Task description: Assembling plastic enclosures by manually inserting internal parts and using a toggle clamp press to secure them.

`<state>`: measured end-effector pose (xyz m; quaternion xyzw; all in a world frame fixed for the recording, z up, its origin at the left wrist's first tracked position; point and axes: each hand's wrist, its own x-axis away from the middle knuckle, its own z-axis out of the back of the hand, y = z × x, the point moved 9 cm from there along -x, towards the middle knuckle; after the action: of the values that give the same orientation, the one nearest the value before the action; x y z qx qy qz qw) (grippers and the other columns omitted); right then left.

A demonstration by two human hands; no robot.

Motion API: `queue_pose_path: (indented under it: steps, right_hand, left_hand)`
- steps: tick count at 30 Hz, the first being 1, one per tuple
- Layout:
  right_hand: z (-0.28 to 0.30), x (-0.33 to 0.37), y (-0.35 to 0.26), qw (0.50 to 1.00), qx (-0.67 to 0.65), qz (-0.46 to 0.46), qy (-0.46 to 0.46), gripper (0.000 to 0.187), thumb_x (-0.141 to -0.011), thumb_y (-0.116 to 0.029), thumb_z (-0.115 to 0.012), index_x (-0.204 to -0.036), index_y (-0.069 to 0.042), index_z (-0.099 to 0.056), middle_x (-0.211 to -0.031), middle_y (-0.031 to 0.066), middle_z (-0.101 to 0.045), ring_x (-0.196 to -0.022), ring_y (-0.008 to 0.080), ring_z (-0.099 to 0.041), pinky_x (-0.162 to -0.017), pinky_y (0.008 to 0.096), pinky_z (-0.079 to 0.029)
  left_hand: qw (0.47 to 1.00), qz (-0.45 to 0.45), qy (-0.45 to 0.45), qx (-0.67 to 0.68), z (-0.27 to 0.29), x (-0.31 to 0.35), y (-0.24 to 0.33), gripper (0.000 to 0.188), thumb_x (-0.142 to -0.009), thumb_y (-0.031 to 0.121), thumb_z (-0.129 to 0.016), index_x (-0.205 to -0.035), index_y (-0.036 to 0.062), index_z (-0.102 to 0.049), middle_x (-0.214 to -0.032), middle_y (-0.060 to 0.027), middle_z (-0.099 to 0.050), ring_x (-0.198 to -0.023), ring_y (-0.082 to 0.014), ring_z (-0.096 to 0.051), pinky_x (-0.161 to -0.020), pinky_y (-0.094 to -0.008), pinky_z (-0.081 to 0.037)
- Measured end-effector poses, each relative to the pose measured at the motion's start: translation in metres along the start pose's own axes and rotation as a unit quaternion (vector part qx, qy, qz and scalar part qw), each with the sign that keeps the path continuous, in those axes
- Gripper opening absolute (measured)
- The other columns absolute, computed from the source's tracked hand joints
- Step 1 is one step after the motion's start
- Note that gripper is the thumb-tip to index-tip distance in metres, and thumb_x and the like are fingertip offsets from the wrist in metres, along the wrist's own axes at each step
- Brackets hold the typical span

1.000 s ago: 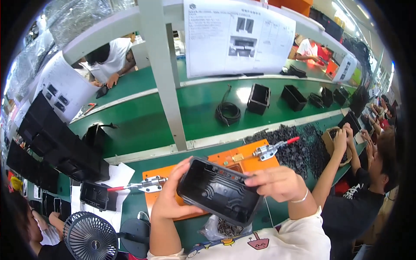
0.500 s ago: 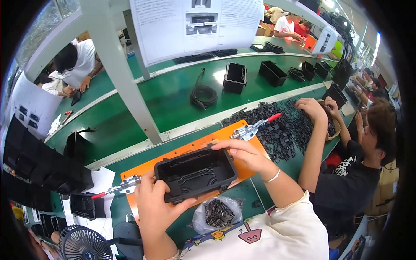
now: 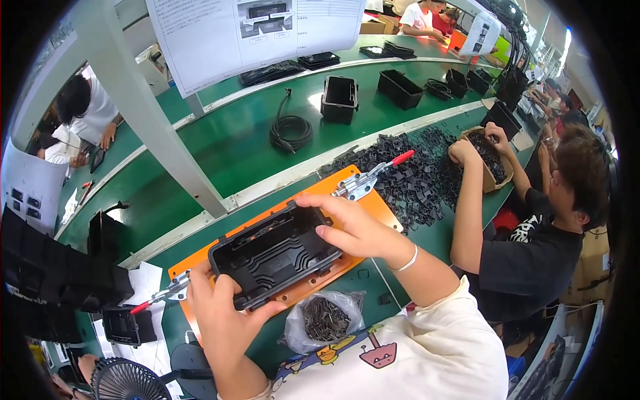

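A black open-topped plastic box (image 3: 270,257) is tilted over an orange fixture plate (image 3: 381,212), its ribbed inside facing up. My left hand (image 3: 223,307) grips its left end, with the thumb along the near rim. At the opposite end my right hand (image 3: 353,227) is closed over the far right corner, fingers on the rim and thumb at the inside edge. Metal toggle clamps with red handles sit on the plate: a right clamp (image 3: 360,184) and a left clamp (image 3: 175,288). How the box's underside meets the plate is hidden.
A clear bag of small metal pins (image 3: 325,319) lies nearest me. Right of the plate spreads a pile of black clips (image 3: 400,177), beside a co-worker's hand (image 3: 465,152) and a carton (image 3: 495,175). A coiled cable (image 3: 291,133) and black boxes (image 3: 340,100) stand beyond; a fan (image 3: 123,380) is lower left.
The view has shifted, so the scene sits further left. The box has tilted, showing more of its inner wall, and my right thumb has moved onto its rim. The co-worker's hands have shifted.
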<state>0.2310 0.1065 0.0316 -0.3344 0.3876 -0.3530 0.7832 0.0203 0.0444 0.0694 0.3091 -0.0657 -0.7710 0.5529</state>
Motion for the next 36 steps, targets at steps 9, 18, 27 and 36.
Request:
queue_pose_path:
  steps: [9,18,27,36]
  right_hand:
    - [0.028,0.027,-0.018,0.971,0.212,0.01,0.113,0.034,-0.081,-0.009,-0.065,-0.112,0.001,-0.056,-0.108,0.0173,-0.061,-0.096,0.0311,-0.06,-0.083,0.0351,-0.048]
    - [-0.001,0.137,0.042,0.903,0.333,-0.271,-0.027,0.02,-0.068,-0.018,-0.076,-0.079,-0.006,-0.065,-0.086,0.0114,-0.063,-0.077,0.0313,-0.064,-0.067,0.0407,-0.052]
    - [-0.017,0.154,0.076,0.923,0.24,-0.301,0.02,0.012,-0.073,-0.011,-0.071,-0.075,-0.004,-0.061,-0.081,0.0127,-0.062,-0.079,0.0333,-0.063,-0.068,0.0418,-0.05]
    - [0.151,0.166,0.066,0.802,0.441,-0.361,0.183,0.005,-0.07,0.002,-0.061,-0.074,0.0,-0.061,-0.075,0.0202,-0.063,-0.071,0.0363,-0.063,-0.066,0.0433,-0.051]
  left_hand:
    - [0.986,-0.035,-0.096,-0.128,-0.025,0.006,0.001,0.071,-0.056,0.054,-0.079,-0.098,0.002,-0.056,-0.125,-0.0279,-0.047,-0.118,-0.0436,-0.044,-0.099,-0.0572,-0.026]
    - [0.986,-0.021,-0.156,-0.058,-0.035,0.001,0.0,0.078,-0.058,0.054,-0.078,-0.113,0.0026,-0.055,-0.132,-0.024,-0.045,-0.124,-0.0417,-0.042,-0.104,-0.0621,-0.019]
    - [0.986,-0.029,-0.156,-0.054,-0.035,0.002,-0.003,0.077,-0.06,0.053,-0.078,-0.112,0.002,-0.055,-0.133,-0.0228,-0.045,-0.123,-0.0399,-0.042,-0.104,-0.0573,-0.021]
    - [0.988,0.001,-0.145,-0.052,-0.028,0.003,-0.015,0.079,-0.061,0.058,-0.075,-0.113,0.0011,-0.055,-0.132,-0.022,-0.047,-0.123,-0.0398,-0.043,-0.107,-0.056,-0.02]
